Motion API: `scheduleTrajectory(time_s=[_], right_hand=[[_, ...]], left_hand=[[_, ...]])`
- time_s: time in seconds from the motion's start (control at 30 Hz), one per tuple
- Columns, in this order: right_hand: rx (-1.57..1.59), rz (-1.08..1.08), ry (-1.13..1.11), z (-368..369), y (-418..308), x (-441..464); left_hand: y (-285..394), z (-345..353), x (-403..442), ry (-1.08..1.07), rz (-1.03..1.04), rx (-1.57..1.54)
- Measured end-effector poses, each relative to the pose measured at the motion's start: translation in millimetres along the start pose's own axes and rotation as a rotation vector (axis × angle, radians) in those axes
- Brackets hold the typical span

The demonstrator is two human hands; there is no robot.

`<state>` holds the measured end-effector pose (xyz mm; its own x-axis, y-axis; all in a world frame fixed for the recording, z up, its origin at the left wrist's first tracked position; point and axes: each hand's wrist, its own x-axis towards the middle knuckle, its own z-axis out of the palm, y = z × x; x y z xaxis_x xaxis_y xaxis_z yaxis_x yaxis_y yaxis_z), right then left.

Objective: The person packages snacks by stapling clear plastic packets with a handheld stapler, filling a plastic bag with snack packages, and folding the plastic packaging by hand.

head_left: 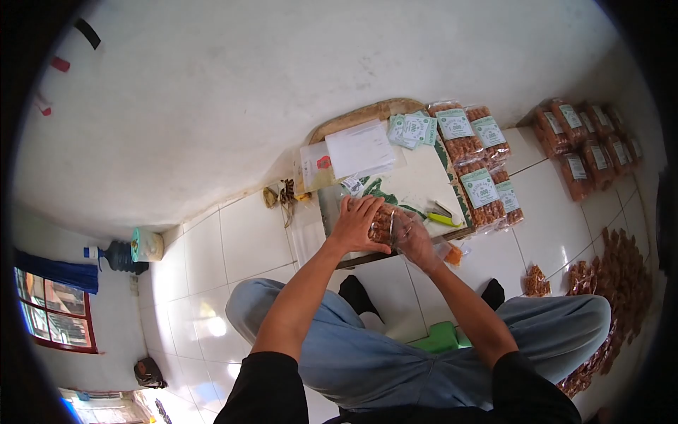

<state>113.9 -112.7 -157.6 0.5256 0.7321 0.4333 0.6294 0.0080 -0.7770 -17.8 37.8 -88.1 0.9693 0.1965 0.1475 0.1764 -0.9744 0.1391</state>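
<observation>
A clear plastic bag of brown snack pieces (382, 225) is held between my two hands over the front edge of a low table (417, 177). My left hand (359, 225) is wrapped round its left side. My right hand (415, 242) is closed on the bag's clear plastic at the right end. Just right of them, a green stapler (443, 218) lies on the table. Behind my hands are clear plastic sheets or bags (360, 150) and green-and-white labels (413, 130).
Labelled snack packs (482, 196) stand along the table's right side, with more packs (599, 155) by the wall. Unlabelled packs (621, 275) are piled on the floor at right. A green stool (441, 337) is between my legs. A water bottle (120, 257) stands far left.
</observation>
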Motion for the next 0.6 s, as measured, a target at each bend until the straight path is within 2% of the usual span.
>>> scheduleTrajectory(time_s=[0.07, 0.13, 0.27, 0.37, 0.43, 0.53, 0.6], right_hand=[[0.055, 0.001, -0.065, -4, 3, 2], [0.038, 0.233, -0.21, -22, -18, 13], [0.118, 0.214, -0.229, -24, -25, 23], [0.271, 0.307, -0.136, -10, -17, 24], [0.111, 0.274, -0.169, -6, -10, 23], [0.04, 0.362, -0.234, 0, -8, 26], [0.061, 0.306, -0.207, 3, -3, 24]], left_hand=[[1, -1, 1, -0.009, 0.001, -0.016], [0, -1, 0, -0.026, -0.001, -0.024], [-3, 3, 0, -0.031, 0.024, -0.024], [-1, 0, 1, -0.034, 0.03, -0.049], [0, -1, 1, -0.035, 0.043, -0.039], [0, 0, 2, -0.049, 0.059, -0.016], [0, 1, 3, -0.065, 0.051, -0.013]])
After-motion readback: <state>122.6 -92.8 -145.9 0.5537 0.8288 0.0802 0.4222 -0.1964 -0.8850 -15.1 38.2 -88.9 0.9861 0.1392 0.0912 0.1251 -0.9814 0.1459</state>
